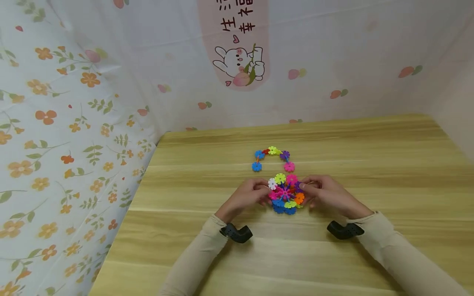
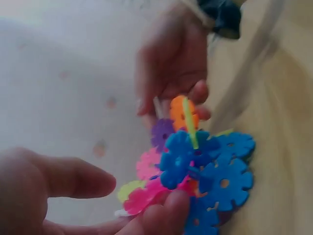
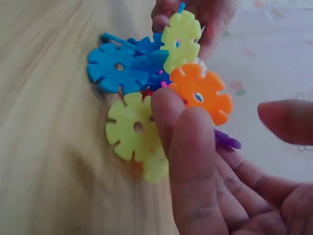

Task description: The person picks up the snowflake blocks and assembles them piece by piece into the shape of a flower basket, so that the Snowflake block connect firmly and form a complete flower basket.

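Observation:
A ball-like cluster of colourful notched plastic discs (image 1: 285, 192), joined edge to edge, sits between both hands at the middle of the table. My left hand (image 1: 251, 193) holds its left side. In the left wrist view its fingers (image 2: 168, 210) curl beneath a pink disc (image 2: 146, 196), while the thumb (image 2: 83, 177) stands apart. On the other side, my right hand (image 1: 327, 195) has its fingers (image 3: 193, 161) curled against an orange disc (image 3: 203, 93) and yellow discs (image 3: 129, 126). The right thumb (image 3: 288, 120) is clear of them, and a purple disc (image 3: 227, 139) shows behind those fingers.
Beyond the cluster, an open arch of linked notched discs (image 1: 272, 150) lies on the wooden table (image 1: 185, 172). A printed cloth (image 1: 314, 53) hangs at the back and a floral cloth (image 1: 55, 164) at the left. Each wrist carries a black band-like mount (image 1: 237, 233).

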Demonstrator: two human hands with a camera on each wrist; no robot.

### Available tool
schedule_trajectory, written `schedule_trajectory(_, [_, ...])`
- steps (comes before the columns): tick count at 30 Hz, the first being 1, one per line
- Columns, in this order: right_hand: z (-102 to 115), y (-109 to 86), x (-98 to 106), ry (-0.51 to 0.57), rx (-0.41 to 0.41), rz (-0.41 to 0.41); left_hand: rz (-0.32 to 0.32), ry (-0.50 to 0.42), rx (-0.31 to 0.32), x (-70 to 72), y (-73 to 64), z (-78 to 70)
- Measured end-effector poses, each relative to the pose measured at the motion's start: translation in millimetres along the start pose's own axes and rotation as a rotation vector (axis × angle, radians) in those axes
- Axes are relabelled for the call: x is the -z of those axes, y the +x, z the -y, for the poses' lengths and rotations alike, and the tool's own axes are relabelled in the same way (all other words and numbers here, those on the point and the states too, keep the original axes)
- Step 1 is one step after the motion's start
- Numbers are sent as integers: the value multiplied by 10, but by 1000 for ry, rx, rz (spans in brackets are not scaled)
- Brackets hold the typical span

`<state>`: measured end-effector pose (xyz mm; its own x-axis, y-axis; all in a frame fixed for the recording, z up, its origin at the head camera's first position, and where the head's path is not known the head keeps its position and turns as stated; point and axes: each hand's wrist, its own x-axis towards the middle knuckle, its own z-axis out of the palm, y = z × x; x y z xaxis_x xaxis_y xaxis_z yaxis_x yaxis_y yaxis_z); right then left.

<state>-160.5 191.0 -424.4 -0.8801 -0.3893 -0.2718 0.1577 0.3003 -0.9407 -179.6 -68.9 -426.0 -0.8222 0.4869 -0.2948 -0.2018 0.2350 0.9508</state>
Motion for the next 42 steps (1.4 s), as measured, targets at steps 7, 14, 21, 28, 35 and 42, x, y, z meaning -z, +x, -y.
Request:
schedule_trajectory(7, [-33, 335, -15, -39, -9, -82, -298, 29, 22, 420, 87, 102])
schedule_trajectory(14, [-84, 685, 178, -54, -189, -274, -377, 161, 87, 527, 427, 65])
schedule_trajectory(21, [-24, 915, 92, -76, -210, -214, -413, 174, 98, 483, 651, 111])
schedule_trajectory(28, [57, 676, 161, -97, -33, -167, -393, 136, -119, 448, 484, 72])
schedule_trajectory(35, [77, 313, 202, -261, 221, -194, -309, 186, -392, 305, 32, -40])
schedule_trajectory(42, [3, 319, 110, -337, 341, -216, -288, 215, -406, 223, -405, -81])
